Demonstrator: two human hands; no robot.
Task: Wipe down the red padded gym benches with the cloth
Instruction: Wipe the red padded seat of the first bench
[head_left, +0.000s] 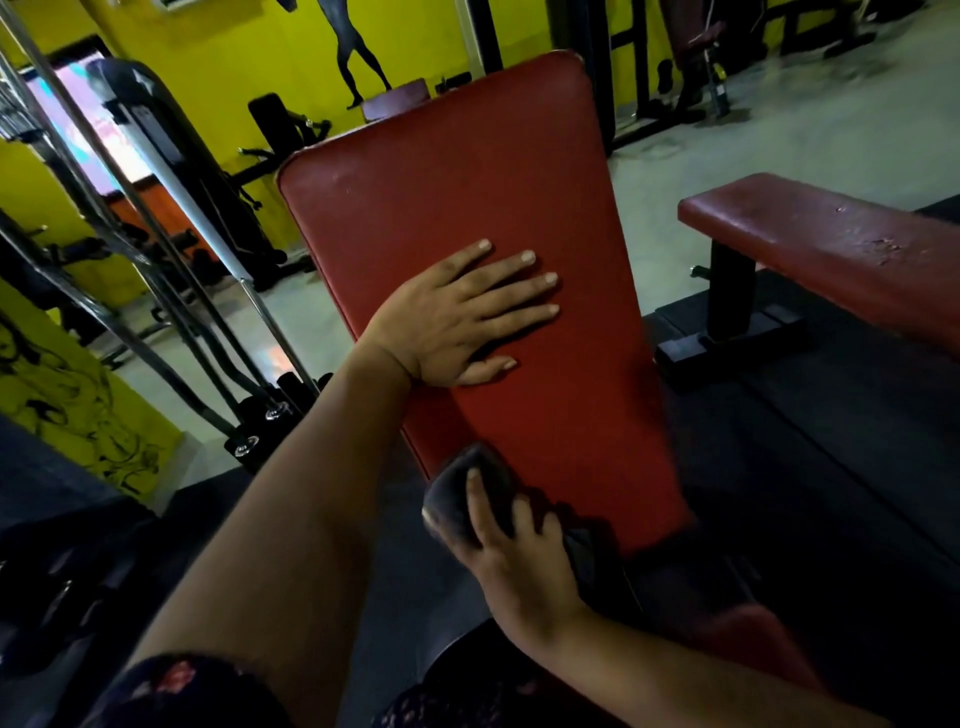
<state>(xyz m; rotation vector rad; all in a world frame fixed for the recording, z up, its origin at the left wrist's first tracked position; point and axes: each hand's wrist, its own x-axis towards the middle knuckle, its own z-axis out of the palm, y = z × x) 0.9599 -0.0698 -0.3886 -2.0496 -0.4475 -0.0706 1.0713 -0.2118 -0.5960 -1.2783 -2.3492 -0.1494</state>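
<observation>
The padded inclined bench back (467, 197) is deep red vinyl; the flat padded bench (831, 249) on the right is duller red with scuffed pale patches. The crumpled cloth (457, 493) is dark grey. The far wall (249, 47) is bright yellow. The near sleeve (176, 686) is dark, patterned with red flowers.

Both forearms are bare from above the elbow down to the wrists, with no watch, bracelet or ring showing. The left hand (457, 317) has short, pale, unpainted nails on its fingers (524, 283). The right hand (511, 566) is bare too. A dark sleeve (176, 691) with small red and pink flowers covers the left upper arm; the same print shows at the lower edge
</observation>
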